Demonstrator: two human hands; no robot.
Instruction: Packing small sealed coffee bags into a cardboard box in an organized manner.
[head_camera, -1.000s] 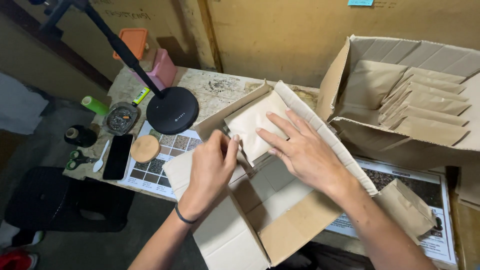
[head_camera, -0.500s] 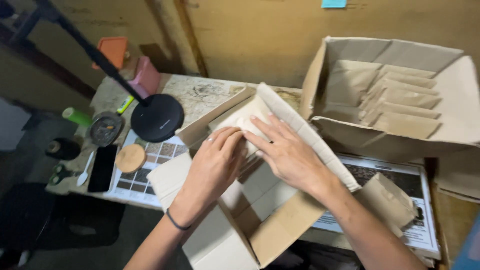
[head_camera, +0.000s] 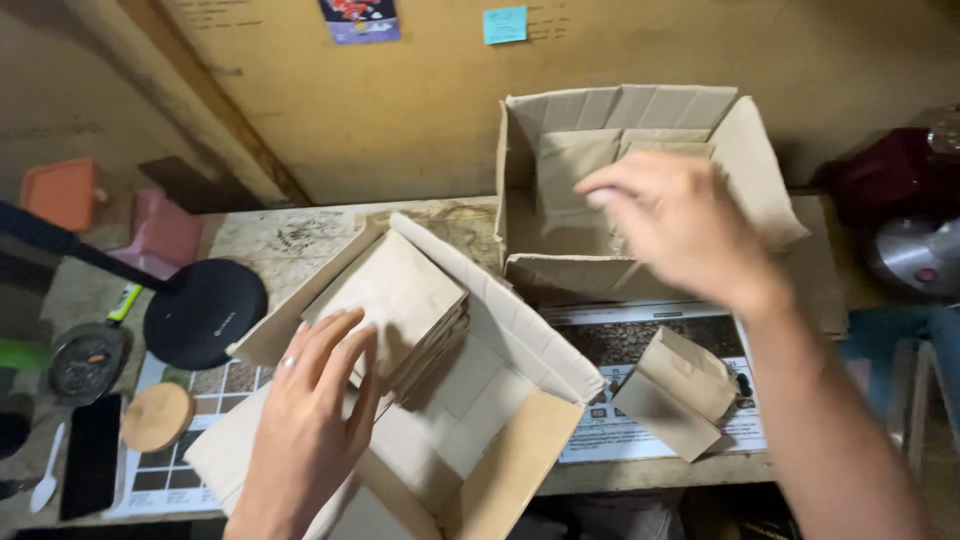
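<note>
My left hand (head_camera: 312, 400) rests flat against a stack of tan paper bags (head_camera: 400, 300) that stands on edge inside an open cardboard box (head_camera: 500, 450) in front of me. My right hand (head_camera: 680, 225) hovers with fingers spread and nothing in it, over a second open cardboard box (head_camera: 650, 110) at the back right, which holds more tan paper bags (head_camera: 575, 170). One loose paper bag (head_camera: 678, 390) lies on a printed sheet (head_camera: 640, 345) on the table between the boxes.
A black round lamp base (head_camera: 205, 312) with a dark arm stands at the left. Near it lie a round wooden disc (head_camera: 157, 416), a black phone (head_camera: 90, 455), a white spoon (head_camera: 47, 482) and a round tin (head_camera: 87, 362). Pink and orange containers sit at back left.
My right hand has lifted off the stack in the near box and swung up to the far box. The left hand stays on the stack. The view shifted to the right.
</note>
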